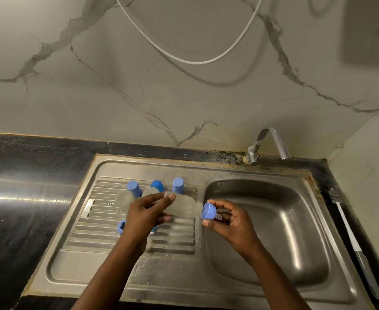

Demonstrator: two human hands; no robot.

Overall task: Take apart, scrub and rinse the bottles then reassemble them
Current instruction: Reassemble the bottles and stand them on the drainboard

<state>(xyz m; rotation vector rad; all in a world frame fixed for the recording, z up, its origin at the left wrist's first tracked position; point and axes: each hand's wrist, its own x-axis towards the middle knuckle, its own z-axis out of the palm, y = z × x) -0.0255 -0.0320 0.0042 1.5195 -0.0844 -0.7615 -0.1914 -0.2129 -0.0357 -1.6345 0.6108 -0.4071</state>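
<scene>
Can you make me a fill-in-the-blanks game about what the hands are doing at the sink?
1. The left hand holds a clear bottle lying on its ____.
2. The right hand holds a collar coloured ____.
3. The long brush lies to the ____ of the sink basin.
4. No ____ runs from the tap.

Missing words: side; blue; right; water

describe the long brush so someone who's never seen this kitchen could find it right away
Start at the steel sink and its tap, then look along the dark counter strip past the basin's right edge. The brush lies there lengthwise, alone, with a white stem, grey bristles at the far end and a grey handle toward you. The other loose items are blue caps and clear bottles on the drainboard to the left.
</scene>
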